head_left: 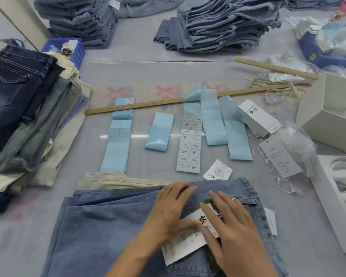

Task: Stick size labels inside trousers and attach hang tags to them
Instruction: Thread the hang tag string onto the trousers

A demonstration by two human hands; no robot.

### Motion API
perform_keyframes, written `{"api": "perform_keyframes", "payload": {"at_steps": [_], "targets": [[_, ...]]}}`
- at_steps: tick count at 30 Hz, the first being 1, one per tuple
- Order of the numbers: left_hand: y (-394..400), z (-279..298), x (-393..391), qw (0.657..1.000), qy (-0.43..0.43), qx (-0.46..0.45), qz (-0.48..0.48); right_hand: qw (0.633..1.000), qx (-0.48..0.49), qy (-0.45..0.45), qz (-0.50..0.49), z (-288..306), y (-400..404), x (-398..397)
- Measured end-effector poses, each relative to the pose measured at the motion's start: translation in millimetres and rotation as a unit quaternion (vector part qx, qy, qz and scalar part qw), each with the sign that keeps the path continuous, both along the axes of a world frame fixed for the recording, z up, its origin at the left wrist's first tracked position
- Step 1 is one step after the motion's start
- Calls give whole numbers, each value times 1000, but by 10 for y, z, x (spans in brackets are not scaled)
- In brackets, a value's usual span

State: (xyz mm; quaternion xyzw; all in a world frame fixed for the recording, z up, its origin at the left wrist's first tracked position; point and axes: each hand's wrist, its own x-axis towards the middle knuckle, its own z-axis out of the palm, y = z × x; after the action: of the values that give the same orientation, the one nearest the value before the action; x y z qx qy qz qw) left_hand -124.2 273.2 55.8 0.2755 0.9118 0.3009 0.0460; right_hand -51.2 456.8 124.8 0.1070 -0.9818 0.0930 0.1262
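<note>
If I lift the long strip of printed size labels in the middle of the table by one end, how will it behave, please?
The printed label strip would probably hang limp, since the empty blue backing strips beside it already curl and fold over the wooden ruler. It looks thin and light, so a draught might shift it. Its backing seems glossy, so it may slide easily on the table.

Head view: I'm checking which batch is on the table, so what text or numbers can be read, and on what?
"1103#": heads each printed cell of the size-label sheet; the small lines beneath are too small to read.
Stack of hang tags: two large brush characters, too blurred to read.
Hang tag under both hands, on the jeans: large characters, blurred and partly covered.
Grey tag: print too small.
Wooden rulers: markings unreadable.
</note>
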Motion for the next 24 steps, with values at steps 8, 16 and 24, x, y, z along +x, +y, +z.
{"api": "perform_keyframes", "payload": {"at_steps": [8, 16, 24], "targets": [[-531, -294, -119, 995, -51, 11, 90, 996, 61, -33, 59, -163, -91, 19], [-394, -378, -49, 986, 95, 1, 139, 995, -4, -92, 38, -49, -352, -802], [-416, -465, -73, 982, 97, 48, 152, 990, 70, -115, 41, -483, -521, -851]]}}
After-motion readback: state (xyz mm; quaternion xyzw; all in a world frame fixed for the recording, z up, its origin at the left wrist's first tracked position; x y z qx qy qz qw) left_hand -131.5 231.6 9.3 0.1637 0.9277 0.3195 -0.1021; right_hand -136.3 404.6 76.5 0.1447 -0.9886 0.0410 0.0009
